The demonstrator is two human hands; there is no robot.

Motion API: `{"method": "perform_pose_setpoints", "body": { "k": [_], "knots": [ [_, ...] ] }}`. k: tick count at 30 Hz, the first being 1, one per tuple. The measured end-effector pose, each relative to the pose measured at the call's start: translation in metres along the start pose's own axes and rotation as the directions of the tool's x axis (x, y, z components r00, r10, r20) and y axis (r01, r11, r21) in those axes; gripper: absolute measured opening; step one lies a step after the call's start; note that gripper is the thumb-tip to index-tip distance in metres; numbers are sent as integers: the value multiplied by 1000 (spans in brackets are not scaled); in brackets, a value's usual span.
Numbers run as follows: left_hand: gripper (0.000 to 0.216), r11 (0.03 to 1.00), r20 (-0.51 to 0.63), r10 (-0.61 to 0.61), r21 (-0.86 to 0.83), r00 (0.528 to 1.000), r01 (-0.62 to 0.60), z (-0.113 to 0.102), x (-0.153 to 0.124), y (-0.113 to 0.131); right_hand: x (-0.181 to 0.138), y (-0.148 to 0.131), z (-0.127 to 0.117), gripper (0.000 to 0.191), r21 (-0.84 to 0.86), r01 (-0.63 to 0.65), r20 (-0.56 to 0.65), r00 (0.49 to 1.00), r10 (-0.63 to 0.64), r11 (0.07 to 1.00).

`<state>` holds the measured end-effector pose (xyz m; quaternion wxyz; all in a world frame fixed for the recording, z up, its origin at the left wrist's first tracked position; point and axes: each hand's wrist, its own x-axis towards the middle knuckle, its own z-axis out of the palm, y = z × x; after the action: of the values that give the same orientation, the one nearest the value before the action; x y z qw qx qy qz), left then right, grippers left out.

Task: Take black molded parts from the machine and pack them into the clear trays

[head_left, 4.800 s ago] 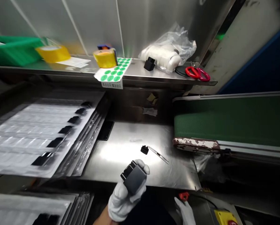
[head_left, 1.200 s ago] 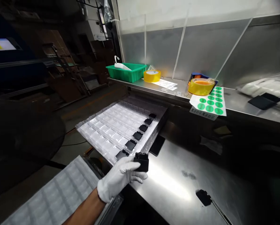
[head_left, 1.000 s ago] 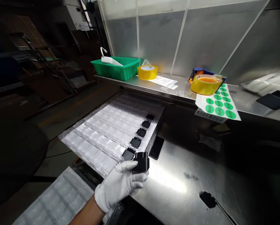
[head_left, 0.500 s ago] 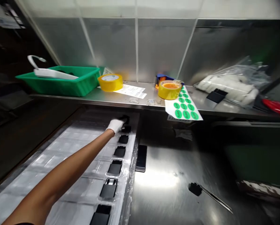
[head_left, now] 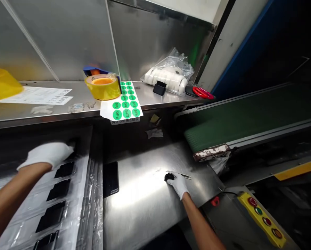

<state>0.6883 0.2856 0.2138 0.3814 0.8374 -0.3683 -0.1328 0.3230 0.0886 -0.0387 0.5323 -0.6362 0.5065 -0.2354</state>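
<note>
My left hand, in a white glove and smeared by motion, reaches over the far end of a clear plastic tray. Its fingertips touch or hover by something dark in the tray's far corner; their grip is hidden. Nearer to me, several flat black plastic parts lie in a row along the tray's right side. On the steel table, my right hand, also white-gloved, closes its fingers on a small knobbly black piece. Metal tweezers lie just behind that hand.
A dark phone lies beside the tray. The steel shelf bears yellow tape, a RoHS sticker sheet, a bag of white rolls and a black part. At right are a green conveyor and a yellow button box.
The view has swung to the right. My right hand has come into view and taken hold of the black piece that lay by the tweezers. My left hand stays at the tray's far end.
</note>
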Motion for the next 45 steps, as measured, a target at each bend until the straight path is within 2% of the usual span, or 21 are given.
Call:
{"method": "perform_pose_setpoints", "body": {
  "k": [2,4,6,7,9,11,13,16,18,21,23,25,27,29,33,36,41,43,45],
  "knots": [
    [26,987,-50,35,158,998,-26,18,-36,11,-5,-14,10,25,23,44,97,994,-46,999],
    [19,975,1,34,218,999,-33,43,-81,27,-21,-36,19,27,70,88,224,969,-101,994],
    [39,967,130,2,252,992,-35,74,-128,47,-47,-66,21,28,134,123,366,916,-165,983],
    [45,973,197,0,225,980,-45,90,-148,57,-62,-83,17,29,159,146,423,883,-201,976],
    [46,994,261,-6,104,965,-22,118,-182,77,-93,-114,2,29,182,216,493,824,-279,959],
    [38,995,281,-22,-88,960,48,143,-205,95,-115,-137,-20,30,195,287,533,771,-347,938],
    [29,953,253,-53,-277,966,125,163,-220,108,-128,-148,-42,34,224,302,568,732,-376,927],
    [26,836,180,-99,-518,979,179,187,-232,120,-133,-150,-69,37,282,215,601,721,-346,935],
    [26,762,152,-99,-624,983,173,200,-237,126,-133,-148,-82,38,340,107,627,715,-310,934],
    [21,735,78,-73,-670,994,107,213,-243,138,-132,-144,-99,39,403,-51,688,675,-266,914],
    [25,725,36,-81,-684,996,84,216,-246,149,-131,-136,-106,44,474,-90,675,675,-296,876],
    [43,715,73,-144,-682,987,155,217,-250,160,-129,-124,-110,54,565,-20,592,706,-388,825],
    [65,711,144,-233,-649,962,270,215,-254,171,-125,-111,-111,64,600,118,494,723,-483,791],
    [76,692,194,-302,-629,934,354,213,-257,178,-122,-101,-112,67,579,269,450,682,-576,770],
    [64,601,242,-357,-680,902,420,213,-259,185,-117,-98,-115,71,572,440,425,563,-709,693],
    [59,571,236,-347,-715,908,404,216,-258,188,-116,-101,-118,70,571,471,407,549,-729,673],
    [48,583,233,-345,-706,909,402,220,-257,193,-116,-99,-120,68,584,401,440,574,-691,705],
    [42,600,224,-350,-692,910,401,221,-256,194,-115,-97,-121,71,571,465,412,550,-726,676],
    [40,625,212,-355,-671,910,400,222,-256,194,-114,-95,-123,75,539,574,369,497,-785,616]
  ]
}}
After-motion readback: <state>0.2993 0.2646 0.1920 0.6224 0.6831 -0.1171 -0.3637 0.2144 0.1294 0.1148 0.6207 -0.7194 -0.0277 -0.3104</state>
